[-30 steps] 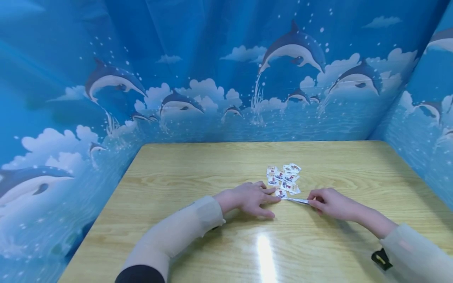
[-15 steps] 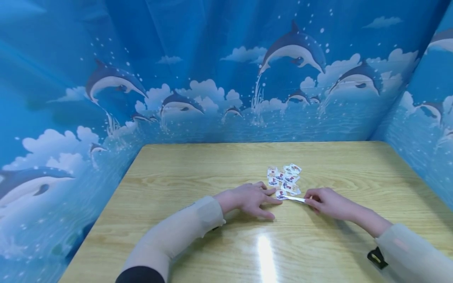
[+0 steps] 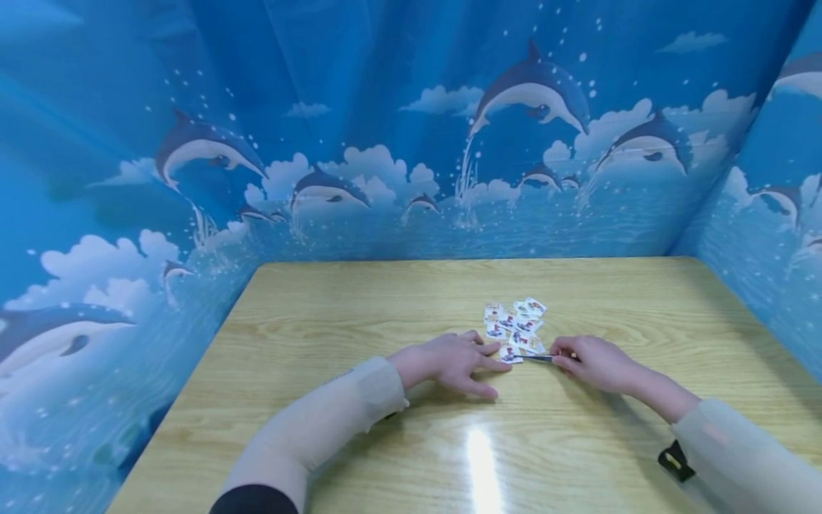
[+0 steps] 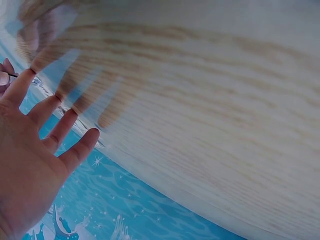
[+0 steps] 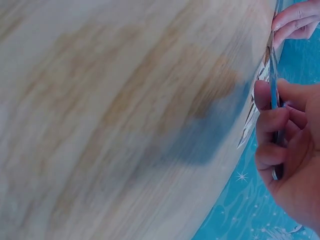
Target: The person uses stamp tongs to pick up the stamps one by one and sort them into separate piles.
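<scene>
My left hand (image 3: 457, 362) rests with spread, straight fingers on the table, its fingertips at the edge of a small printed paper piece (image 3: 510, 353). In the left wrist view the fingers (image 4: 80, 150) lie apart on the wood. My right hand (image 3: 594, 364) pinches slim metal tweezers (image 3: 538, 358), which point left, their tips over that same paper piece. In the right wrist view the tweezers (image 5: 273, 75) run along the curled fingers, toward the left hand. Whether the tips touch the paper is too small to tell.
Just beyond the hands lies a loose cluster of several small printed paper pieces (image 3: 526, 324), some overlapping. The wooden table (image 3: 359, 300) reaches back to a blue dolphin-print curtain (image 3: 385, 128). Light reflects off the table near the front.
The right hand has shifted slightly left and the tweezers have turned, now looking thin and dark instead of broad and white. Their tips have moved further over the near paper piece. The left hand stays put.
</scene>
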{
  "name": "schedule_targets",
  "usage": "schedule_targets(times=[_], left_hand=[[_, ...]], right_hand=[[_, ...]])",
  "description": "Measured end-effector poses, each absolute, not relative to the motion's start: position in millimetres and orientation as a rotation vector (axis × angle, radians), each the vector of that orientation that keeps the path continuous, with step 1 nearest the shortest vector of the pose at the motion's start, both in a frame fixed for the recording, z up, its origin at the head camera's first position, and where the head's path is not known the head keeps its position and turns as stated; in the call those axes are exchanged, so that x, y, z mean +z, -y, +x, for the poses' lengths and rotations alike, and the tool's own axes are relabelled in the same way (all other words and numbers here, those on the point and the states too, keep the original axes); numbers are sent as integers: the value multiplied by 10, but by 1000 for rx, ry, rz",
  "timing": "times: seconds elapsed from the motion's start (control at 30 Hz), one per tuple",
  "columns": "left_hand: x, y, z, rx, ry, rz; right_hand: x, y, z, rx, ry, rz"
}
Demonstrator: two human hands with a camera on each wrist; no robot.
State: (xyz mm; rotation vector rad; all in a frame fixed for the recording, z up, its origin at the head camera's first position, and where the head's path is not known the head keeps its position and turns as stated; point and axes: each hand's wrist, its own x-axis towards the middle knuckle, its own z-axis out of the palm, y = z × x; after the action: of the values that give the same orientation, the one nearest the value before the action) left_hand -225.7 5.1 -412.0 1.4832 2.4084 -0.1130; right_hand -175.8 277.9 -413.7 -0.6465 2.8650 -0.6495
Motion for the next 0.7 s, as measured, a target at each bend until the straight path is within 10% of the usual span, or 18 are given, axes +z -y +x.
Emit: schedule_targets(times=[0.7], left_hand=[[-3991,124,-2378,-24,-2425,1464]], right_hand=[[-4076,-2785,-1701,-640,-2890,-711]])
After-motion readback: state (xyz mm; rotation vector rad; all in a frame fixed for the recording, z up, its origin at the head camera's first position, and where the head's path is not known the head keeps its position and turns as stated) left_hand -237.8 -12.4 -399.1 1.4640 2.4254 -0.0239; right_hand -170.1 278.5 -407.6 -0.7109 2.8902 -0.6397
